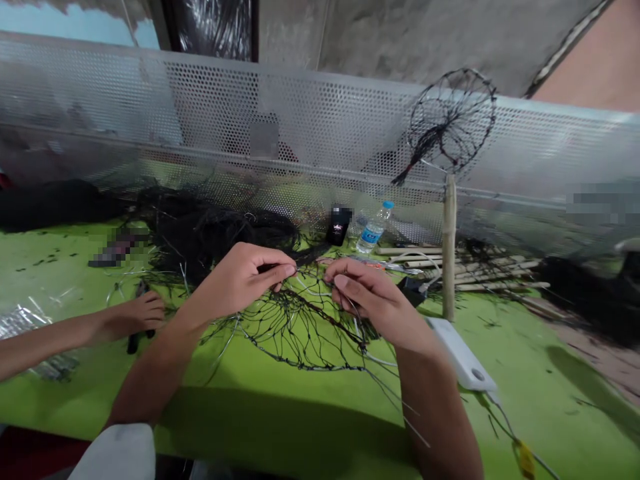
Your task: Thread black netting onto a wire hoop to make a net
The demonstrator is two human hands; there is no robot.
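Observation:
A round wire frame with black netting [300, 330] lies flat on the green table [280, 420] in front of me. My left hand [240, 277] is closed in a pinch on a black strand at the frame's upper edge. My right hand [373, 297] is curled over the frame's right side, its fingers closed on thin wire and netting. The two hands sit a few centimetres apart above the net.
Another person's hand [133, 313] rests at the left on a dark tool. A heap of black netting [215, 230] lies behind. A finished net hoop [450, 123] stands on a bamboo post [449, 247]. A water bottle [375, 227], a white device [460, 353] and bamboo sticks [480, 270] are at the right.

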